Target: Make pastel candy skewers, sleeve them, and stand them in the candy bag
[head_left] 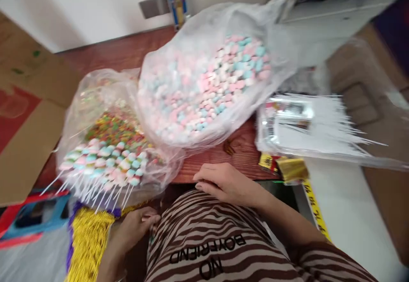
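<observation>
My right hand [223,184] hovers by the table's front edge, against the striped shirt. Its fingers are loosely bent, with a gap to the thumb and nothing seen between them. Low beside my lap, my left hand [139,224] is slightly blurred, its fingers loosely curled and no held thing visible. Ahead of it, pink, white and blue marshmallow skewers [105,162] on white sticks lie on a clear bag of colourful candies [116,128]. Behind both hands' reach sits a large clear bag of small pink, white and blue marshmallows [220,86].
Packs of white sticks [326,120] lie on the right, beside a torn gold wrapper [292,169] and a yellow tape measure [315,209]. A cardboard box [28,145] stands left; another carton [361,82] is right. Yellow fringe [89,243] hangs near my left arm.
</observation>
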`<move>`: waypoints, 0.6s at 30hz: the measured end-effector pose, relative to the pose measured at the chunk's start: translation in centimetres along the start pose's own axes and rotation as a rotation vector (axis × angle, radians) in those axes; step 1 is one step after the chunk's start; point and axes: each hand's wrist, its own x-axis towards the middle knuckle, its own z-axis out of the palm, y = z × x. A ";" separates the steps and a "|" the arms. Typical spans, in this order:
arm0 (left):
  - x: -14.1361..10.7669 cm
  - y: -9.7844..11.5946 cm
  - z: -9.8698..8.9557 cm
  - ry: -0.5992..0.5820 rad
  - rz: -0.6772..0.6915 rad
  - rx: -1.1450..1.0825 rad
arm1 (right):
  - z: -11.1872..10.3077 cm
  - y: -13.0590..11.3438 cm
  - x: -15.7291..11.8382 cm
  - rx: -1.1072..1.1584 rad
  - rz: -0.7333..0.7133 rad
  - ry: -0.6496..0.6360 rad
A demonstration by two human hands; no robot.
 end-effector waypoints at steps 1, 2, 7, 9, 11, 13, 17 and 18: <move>0.9 2.9 -0.6 -0.109 0.113 -0.002 | -1.5 -0.4 -1.5 0.002 0.021 0.047; 1.6 5.7 -1.2 -0.185 0.220 0.025 | -3.0 -0.8 -3.0 -0.006 0.044 0.116; 3.8 15.7 -2.0 -0.459 0.557 0.112 | -12.3 0.0 -9.0 -0.426 0.363 0.653; 4.7 17.5 -1.5 -0.482 0.652 0.145 | -16.0 1.9 -9.6 -0.676 0.636 0.681; 5.6 18.8 -0.8 -0.480 0.729 0.169 | -19.0 4.2 -9.0 -0.778 0.862 0.529; 6.2 19.7 0.0 -0.485 0.779 0.179 | -20.7 6.5 -7.4 -0.721 0.932 0.312; 6.8 20.0 1.3 -0.494 0.812 0.163 | -21.0 10.3 -3.4 -0.683 0.921 0.238; 6.9 19.8 1.5 -0.491 0.811 0.156 | -20.8 11.0 -2.7 -0.690 0.926 0.244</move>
